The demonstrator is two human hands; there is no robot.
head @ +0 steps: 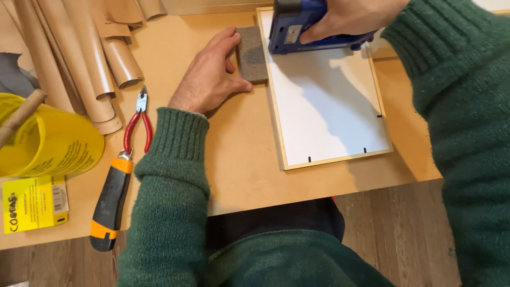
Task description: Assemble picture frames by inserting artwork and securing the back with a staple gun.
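A wooden picture frame (282,143) lies face down on the table, its white backing board (329,101) showing, with small black tabs along the near and right edges. My right hand (350,18) grips a blue staple gun (297,29) pressed onto the backing near the frame's far left corner. My left hand (210,77) lies on the table and holds a grey-brown rectangular block (252,53) against the frame's left side. Both arms wear green knitted sleeves.
Red-handled pliers (137,125) and a black-and-orange handled tool (109,204) lie to the left. Rolls of brown paper (90,58) fill the far left corner. A yellow tub (50,146) and a yellow label card (34,203) sit at the left edge. Table edge (297,199) runs close to my lap.
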